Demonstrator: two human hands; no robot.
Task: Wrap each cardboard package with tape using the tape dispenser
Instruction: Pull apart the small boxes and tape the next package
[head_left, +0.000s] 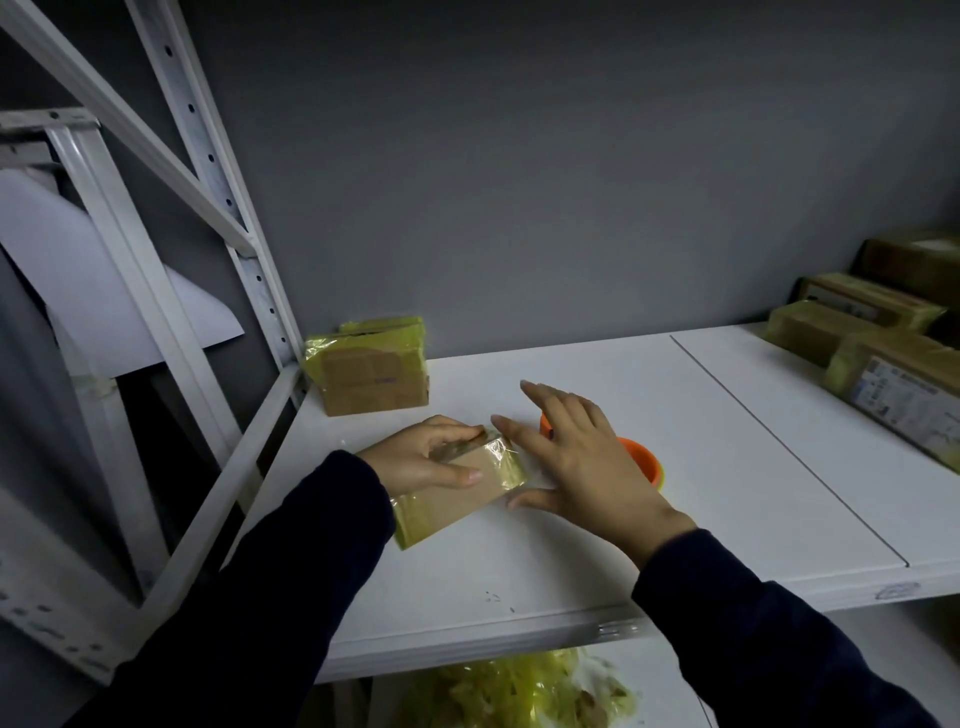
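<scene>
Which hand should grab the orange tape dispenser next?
Right, probably. The right hand is open over the tape dispenser, while the left hand grips the cardboard package, steadying it on the shelf.

Single head-worn wide-angle view, forward and downward, close over the white shelf.

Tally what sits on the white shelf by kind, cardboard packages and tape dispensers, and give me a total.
Cardboard packages: 7 (1 at front, 2 stacked back left, 4 at right)
Orange tape dispenser: 1
Total: 8
</scene>
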